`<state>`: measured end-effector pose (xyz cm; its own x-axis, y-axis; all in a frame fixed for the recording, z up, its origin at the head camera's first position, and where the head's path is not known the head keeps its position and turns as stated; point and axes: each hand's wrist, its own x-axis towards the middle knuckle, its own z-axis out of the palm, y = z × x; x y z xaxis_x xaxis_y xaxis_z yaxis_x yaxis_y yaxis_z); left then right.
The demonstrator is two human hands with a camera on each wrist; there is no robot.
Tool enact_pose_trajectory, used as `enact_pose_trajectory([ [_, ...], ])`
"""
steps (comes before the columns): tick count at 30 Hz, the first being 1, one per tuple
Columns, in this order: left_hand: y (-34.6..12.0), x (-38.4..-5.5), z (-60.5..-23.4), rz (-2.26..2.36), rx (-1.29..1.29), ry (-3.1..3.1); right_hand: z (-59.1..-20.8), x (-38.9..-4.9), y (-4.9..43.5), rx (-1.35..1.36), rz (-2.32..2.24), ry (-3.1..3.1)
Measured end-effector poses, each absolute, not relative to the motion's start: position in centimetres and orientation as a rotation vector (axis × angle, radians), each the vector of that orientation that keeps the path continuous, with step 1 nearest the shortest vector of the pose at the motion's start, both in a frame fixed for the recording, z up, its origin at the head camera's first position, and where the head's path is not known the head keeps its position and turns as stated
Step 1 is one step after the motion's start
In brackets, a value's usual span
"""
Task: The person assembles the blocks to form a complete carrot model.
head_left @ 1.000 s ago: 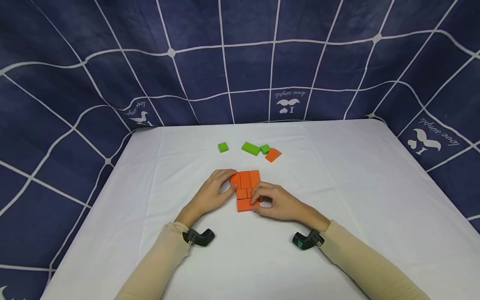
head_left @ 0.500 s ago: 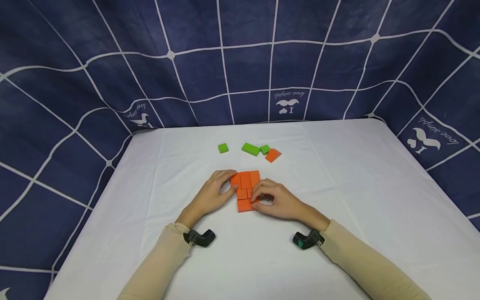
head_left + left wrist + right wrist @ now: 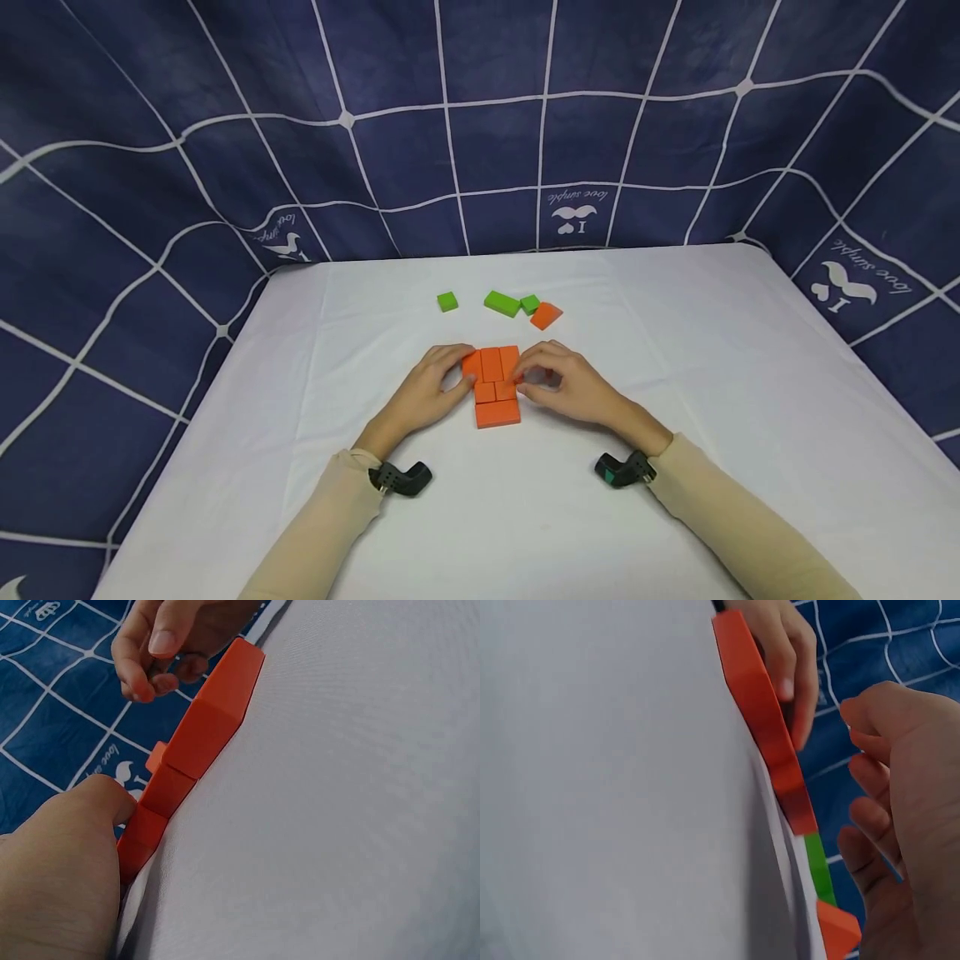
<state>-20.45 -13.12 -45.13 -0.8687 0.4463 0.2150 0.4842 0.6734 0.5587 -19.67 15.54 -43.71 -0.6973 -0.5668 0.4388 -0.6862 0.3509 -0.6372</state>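
Flat orange blocks [image 3: 491,364] lie fitted together on the white table. A long one [image 3: 497,414] forms the near edge, two small ones [image 3: 484,392] sit above it, and several upright ones stand at the far side. My left hand [image 3: 422,390] rests at the left side, its thumb and fingers gripping the far-left orange block [image 3: 471,364]. My right hand [image 3: 573,385] hovers at the right edge with loosely bent fingers and nothing between them. In the left wrist view the right-hand fingertips [image 3: 161,645] are apart from the blocks' side [image 3: 206,735].
Beyond the group lie a green cube [image 3: 447,302], a green bar [image 3: 502,303], a second green cube [image 3: 530,304] and a loose orange piece [image 3: 546,315] touching it. A dark blue gridded cloth [image 3: 495,150] hangs behind the table [image 3: 480,517].
My right hand has come off the near long block and moved up and to the right. My left hand stays in place, and the blocks keep their arrangement.
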Motion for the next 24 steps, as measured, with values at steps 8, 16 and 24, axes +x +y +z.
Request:
enact_pose_trajectory([
  [8,-13.1,-20.4,-45.1,-0.969,-0.787,-2.823,-42.9,-20.9,17.9,1.03,1.194,-2.552],
  [16,-13.2,-20.6,-45.1,-0.965,-0.774,-2.819,-43.9,-22.7,18.8,0.829,1.221,-2.516],
  [24,-13.2,-20.5,-45.3,-0.954,-0.786,-2.813,-45.0,-24.0,17.7,0.744,1.232,-2.497],
])
